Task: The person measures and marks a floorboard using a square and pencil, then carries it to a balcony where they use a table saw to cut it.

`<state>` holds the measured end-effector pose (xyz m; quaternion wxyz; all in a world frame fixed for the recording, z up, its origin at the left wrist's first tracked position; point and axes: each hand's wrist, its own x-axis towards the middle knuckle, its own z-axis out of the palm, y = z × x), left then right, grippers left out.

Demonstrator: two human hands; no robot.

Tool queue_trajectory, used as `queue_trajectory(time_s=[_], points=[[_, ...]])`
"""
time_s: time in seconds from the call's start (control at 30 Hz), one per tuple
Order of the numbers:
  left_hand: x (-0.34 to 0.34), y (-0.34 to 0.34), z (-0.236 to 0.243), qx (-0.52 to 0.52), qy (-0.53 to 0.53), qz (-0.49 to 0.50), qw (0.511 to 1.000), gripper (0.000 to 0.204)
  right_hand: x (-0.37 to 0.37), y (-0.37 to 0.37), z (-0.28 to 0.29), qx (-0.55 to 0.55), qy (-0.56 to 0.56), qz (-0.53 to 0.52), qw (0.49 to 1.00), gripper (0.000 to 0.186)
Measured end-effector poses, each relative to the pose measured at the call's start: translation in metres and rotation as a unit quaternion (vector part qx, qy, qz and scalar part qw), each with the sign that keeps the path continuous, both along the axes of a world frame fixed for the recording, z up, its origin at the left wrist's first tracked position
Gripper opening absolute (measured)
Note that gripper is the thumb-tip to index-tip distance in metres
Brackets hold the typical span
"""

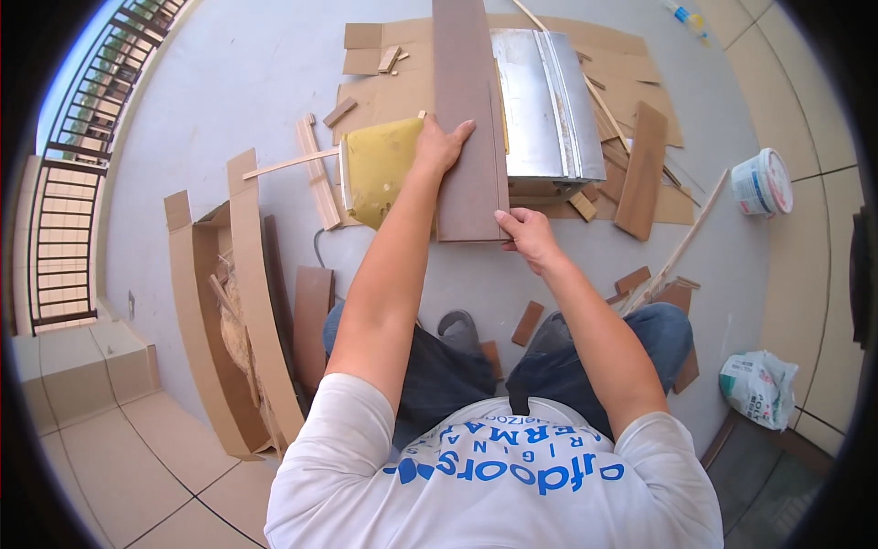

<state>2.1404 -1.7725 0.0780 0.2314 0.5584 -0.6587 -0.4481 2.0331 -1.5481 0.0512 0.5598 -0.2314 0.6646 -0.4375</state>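
A long brown plank (468,82) lies lengthwise across a low machine, running away from me past the far edge of view. To its right shows the machine's silver metal top (538,105), and to its left a yellow, dust-specked panel (377,169). My left hand (443,145) grips the plank's left edge, thumb on top, its fingers partly hidden. At the near right corner my right hand (529,234) pinches the plank between thumb and fingers. A thin dark line runs along the plank's right side.
Flattened cardboard (663,123) with wood offcuts lies under and around the machine. An open long carton (197,302) stands at left, a white bucket (761,183) and a plastic bag (759,389) at right. Brown offcuts (528,323) lie near my feet. A thin strip (686,238) leans rightward.
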Motion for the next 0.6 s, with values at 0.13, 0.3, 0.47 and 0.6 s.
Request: queue_trajectory(time_s=[0.13,0.3,0.47,0.6], points=[[0.006,0.001,-0.001,0.009,0.005,-0.007,1.000,0.084,0.007,0.007,0.007,0.005,-0.008,-0.021,1.000,0.033],[0.013,0.013,-0.002,-0.001,-0.001,-0.009,1.000,0.085,0.013,0.016,0.010,0.011,-0.009,-0.028,1.000,0.033],[0.021,0.023,-0.006,0.000,0.010,-0.015,1.000,0.083,0.019,0.029,0.010,0.020,-0.003,0.000,1.000,0.033],[0.025,0.035,-0.003,-0.019,-0.010,-0.014,1.000,0.081,0.022,0.040,0.010,0.021,-0.003,0.001,1.000,0.033]])
